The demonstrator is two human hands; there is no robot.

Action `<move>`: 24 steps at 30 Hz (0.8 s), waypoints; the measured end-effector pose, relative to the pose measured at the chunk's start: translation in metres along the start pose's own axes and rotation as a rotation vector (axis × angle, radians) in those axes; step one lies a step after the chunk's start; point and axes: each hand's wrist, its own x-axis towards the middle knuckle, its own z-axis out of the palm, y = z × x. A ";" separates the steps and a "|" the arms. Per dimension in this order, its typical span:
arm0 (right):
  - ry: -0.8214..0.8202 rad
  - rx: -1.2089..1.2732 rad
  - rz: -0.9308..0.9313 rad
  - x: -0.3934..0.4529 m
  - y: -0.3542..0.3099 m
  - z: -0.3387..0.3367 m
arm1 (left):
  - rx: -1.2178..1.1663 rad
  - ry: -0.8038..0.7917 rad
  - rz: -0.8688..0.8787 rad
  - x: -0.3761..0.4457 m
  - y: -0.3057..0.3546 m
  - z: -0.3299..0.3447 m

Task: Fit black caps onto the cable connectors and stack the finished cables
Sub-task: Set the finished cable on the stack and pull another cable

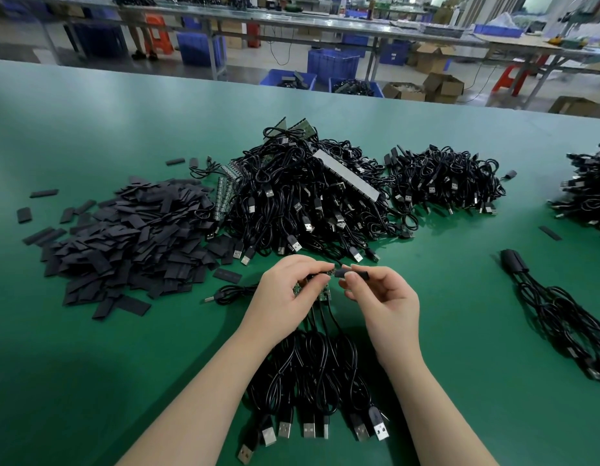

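Left hand gripping cable connectors, right hand pinching black cap

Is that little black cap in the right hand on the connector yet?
Not yet: the black cap, pinched by the right hand, sits just beside the connector.

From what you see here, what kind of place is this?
Probably an electronics assembly workshop: a wide green worktable holds a heap of black USB cables and a pile of flat black caps, with blue plastic storage crates under long benches behind.
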 end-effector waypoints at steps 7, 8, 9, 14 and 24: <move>-0.038 0.015 0.110 0.003 0.000 0.000 | -0.063 0.006 -0.027 -0.002 0.001 -0.001; -0.051 0.020 0.126 0.003 0.000 0.000 | -0.090 0.014 -0.041 -0.002 0.002 -0.001; -0.061 0.024 0.136 0.003 -0.001 0.000 | -0.118 0.019 -0.055 -0.002 0.003 -0.002; -0.059 0.070 0.157 0.000 -0.001 0.003 | -0.156 0.010 -0.113 -0.003 0.003 -0.005; -0.032 0.054 0.163 0.000 -0.001 0.002 | 0.087 0.016 -0.112 -0.004 0.009 -0.003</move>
